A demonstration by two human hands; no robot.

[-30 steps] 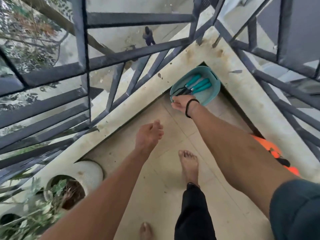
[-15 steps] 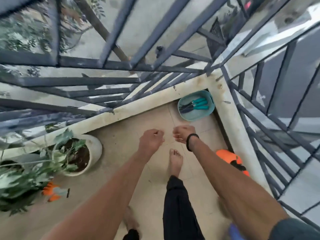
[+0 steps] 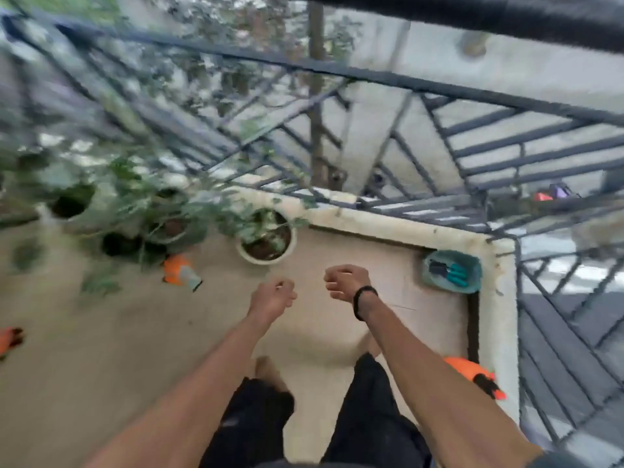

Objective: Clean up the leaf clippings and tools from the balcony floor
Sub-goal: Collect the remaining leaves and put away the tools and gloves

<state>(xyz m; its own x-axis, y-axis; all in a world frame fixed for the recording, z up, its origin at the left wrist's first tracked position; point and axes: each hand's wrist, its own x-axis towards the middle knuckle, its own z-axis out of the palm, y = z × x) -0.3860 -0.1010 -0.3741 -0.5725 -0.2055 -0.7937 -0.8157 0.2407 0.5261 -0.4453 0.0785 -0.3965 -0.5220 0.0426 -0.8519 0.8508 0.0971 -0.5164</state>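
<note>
A teal tub (image 3: 472, 282) sits in the balcony corner at the right, holding teal-handled tools (image 3: 450, 272). My left hand (image 3: 271, 297) and my right hand (image 3: 344, 282) hover above the beige floor, both loosely curled with nothing in them. The right wrist wears a black band. An orange and grey glove (image 3: 180, 273) lies on the floor left of my hands, beside the pots. A second orange glove (image 3: 8, 339) shows at the far left edge. Green leaf clippings (image 3: 101, 285) lie blurred on the floor near the pots.
A white pot (image 3: 266, 239) with a plant stands by the ledge, with several more potted plants (image 3: 162, 224) to its left. A dark metal railing (image 3: 439, 157) rings the balcony over a pale ledge (image 3: 503, 315). An orange object (image 3: 472, 374) lies by the right ledge.
The view has swung left and pulled back from the corner. My right hand has left the teal tub and drawn back beside my left. More pots and gloves have come into view.
</note>
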